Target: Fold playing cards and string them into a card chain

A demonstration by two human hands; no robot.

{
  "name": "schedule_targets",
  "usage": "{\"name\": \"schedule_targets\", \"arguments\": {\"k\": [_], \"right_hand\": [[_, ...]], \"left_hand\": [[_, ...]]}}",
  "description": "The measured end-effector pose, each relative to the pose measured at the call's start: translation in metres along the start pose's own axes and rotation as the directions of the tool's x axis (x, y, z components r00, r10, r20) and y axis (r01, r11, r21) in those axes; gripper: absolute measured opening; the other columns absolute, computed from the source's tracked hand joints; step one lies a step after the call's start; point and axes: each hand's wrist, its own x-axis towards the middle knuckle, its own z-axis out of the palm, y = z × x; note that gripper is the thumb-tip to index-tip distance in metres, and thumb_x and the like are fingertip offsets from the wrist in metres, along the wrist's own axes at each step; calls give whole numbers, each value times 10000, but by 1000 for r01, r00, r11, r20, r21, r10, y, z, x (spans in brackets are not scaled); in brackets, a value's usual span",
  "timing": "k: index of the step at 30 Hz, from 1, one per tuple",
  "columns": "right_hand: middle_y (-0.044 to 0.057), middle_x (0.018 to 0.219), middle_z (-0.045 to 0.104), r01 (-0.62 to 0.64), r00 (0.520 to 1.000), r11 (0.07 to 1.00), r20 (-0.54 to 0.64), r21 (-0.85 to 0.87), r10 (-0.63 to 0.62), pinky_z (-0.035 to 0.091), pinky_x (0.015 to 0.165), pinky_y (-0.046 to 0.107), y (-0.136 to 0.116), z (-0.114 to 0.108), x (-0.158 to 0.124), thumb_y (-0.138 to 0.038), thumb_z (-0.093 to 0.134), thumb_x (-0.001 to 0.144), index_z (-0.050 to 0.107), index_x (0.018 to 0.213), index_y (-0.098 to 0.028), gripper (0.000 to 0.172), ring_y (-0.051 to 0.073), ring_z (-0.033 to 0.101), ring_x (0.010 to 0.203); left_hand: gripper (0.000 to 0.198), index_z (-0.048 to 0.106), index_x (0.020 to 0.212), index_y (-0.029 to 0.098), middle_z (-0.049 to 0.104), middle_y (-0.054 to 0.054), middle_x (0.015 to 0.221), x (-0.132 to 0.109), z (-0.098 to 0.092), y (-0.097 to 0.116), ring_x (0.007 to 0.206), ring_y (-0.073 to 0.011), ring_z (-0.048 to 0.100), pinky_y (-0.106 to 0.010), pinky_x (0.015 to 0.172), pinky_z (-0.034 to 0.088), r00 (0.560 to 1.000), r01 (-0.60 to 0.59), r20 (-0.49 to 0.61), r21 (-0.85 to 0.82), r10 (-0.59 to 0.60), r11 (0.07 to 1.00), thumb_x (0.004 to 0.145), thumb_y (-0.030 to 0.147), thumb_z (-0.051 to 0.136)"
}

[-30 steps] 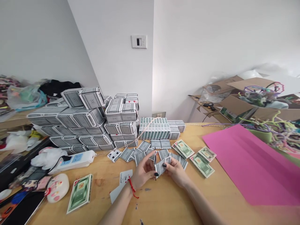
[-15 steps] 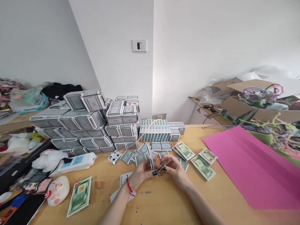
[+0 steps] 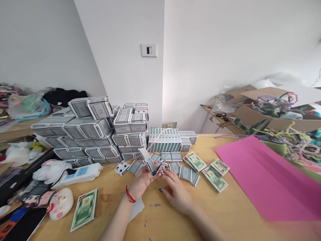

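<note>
My left hand (image 3: 142, 179) pinches a playing card (image 3: 147, 159) and holds it raised and tilted, its patterned grey back showing. Just to its right, my right hand (image 3: 175, 190) lies over the wooden table (image 3: 175, 217) with its fingers stretched toward the card; whether it grips anything is hidden. Several loose playing cards (image 3: 175, 165) lie face down on the table beyond both hands, and one face-up card (image 3: 122, 168) lies at their left end.
A big stack of grey card boxes (image 3: 92, 132) stands at the back left, with a row of decks (image 3: 164, 140) beside it. Green card packs (image 3: 215, 179) lie to the right, one more (image 3: 84, 209) at front left. A pink sheet (image 3: 265, 180) covers the right side. A white power strip (image 3: 80, 172) lies at left.
The left hand has lifted a card up and away to the left. The right hand has let go of the cards it shared and dropped flat toward the table.
</note>
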Motion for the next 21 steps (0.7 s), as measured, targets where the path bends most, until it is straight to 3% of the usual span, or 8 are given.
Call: {"name": "schedule_targets", "arguments": {"k": [3, 6, 9, 15, 21], "right_hand": [[76, 1368, 333, 43, 994, 979, 106, -197, -23, 269, 993, 496, -1, 2, 2, -264, 515, 772, 294, 1316, -233, 587, 296, 209, 1270], [76, 1213, 517, 68, 996, 958, 78, -277, -48, 270, 994, 500, 0, 1, 4, -244, 484, 798, 363, 1272, -236, 489, 271, 379, 1176], [78, 1029, 605, 44, 998, 957, -28, -287, -54, 316, 977, 472, 4, 0, 7, -179, 433, 817, 415, 1216, -235, 403, 233, 494, 1047], [116, 1292, 388, -21, 992, 966, -122, -257, -10, 335, 969, 472, 17, 7, 10, -188, 521, 738, 328, 1253, -184, 550, 275, 298, 1221], [112, 1142, 507, -118, 988, 967, -128, -225, 91, 373, 888, 461, 24, 7, 27, -120, 578, 648, 369, 1218, -191, 611, 292, 414, 1075]], "left_hand": [[316, 620, 1001, 158, 671, -83, 957, 0, -4, -2, 962, -240, 585, -408, 941, 360, 1000, -1, -7, -11, 1, 1000, 691, 203, 664], [288, 623, 999, 149, 671, -88, 961, -1, -8, -7, 956, -237, 588, -395, 926, 375, 1000, 9, -15, -13, -9, 1000, 722, 225, 632], [276, 624, 1001, 144, 674, -90, 955, -2, -11, -10, 934, -225, 599, -374, 907, 392, 999, 26, -27, -11, -27, 1000, 737, 225, 614], [290, 622, 1005, 150, 673, -84, 960, -3, -13, -13, 934, -227, 596, -388, 901, 397, 998, 66, 16, -16, -66, 998, 720, 204, 626], [320, 610, 1023, 137, 667, -93, 959, -2, -10, -16, 892, -221, 610, -370, 865, 415, 992, 124, 19, 7, -124, 992, 705, 164, 633]]}}
